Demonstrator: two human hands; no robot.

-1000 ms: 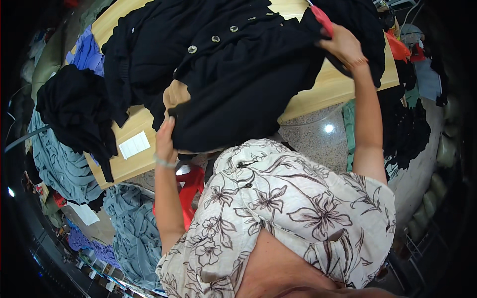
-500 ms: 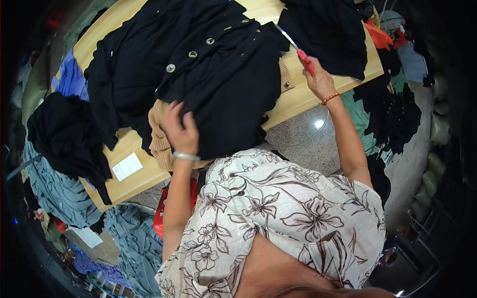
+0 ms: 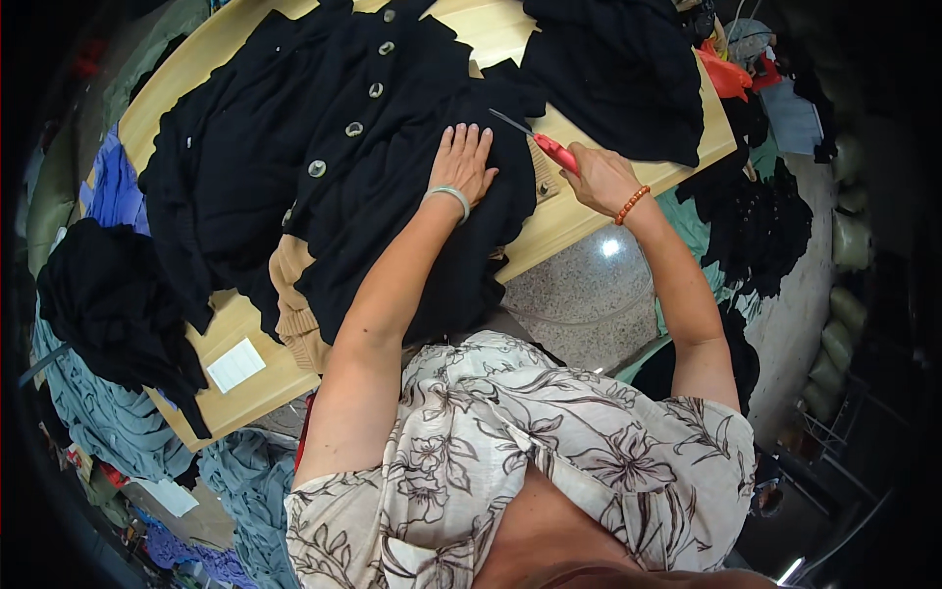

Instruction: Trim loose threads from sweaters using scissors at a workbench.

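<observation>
A black knit cardigan (image 3: pixel 392 216) with a row of round buttons lies spread on the wooden table in front of me. My left hand (image 3: pixel 461 162) rests palm down on it, fingers stretched out and holding nothing. To its right, my right hand (image 3: pixel 601 182) grips red-handled scissors (image 3: pixel 556 153). Their slim metal blade points up and left over the cardigan's right edge. Tan ribbed knit (image 3: pixel 292 304) sticks out beneath the black cloth at the near left. Another piece of it, with a button, shows near the scissors.
More black garments lie at the table's far right (image 3: pixel 618 88) and left corner (image 3: pixel 108 304). A white paper slip (image 3: pixel 235 365) sits on the wooden tabletop (image 3: pixel 270 393). Grey-blue cloth (image 3: pixel 113 363) is heaped beyond the left edge; black and green cloth (image 3: pixel 692 231) lies right of the table.
My left hand has moved right and farther out, from the tan knit onto the black cardigan, and lies flat. My right hand has drawn nearer and left with the scissors.
</observation>
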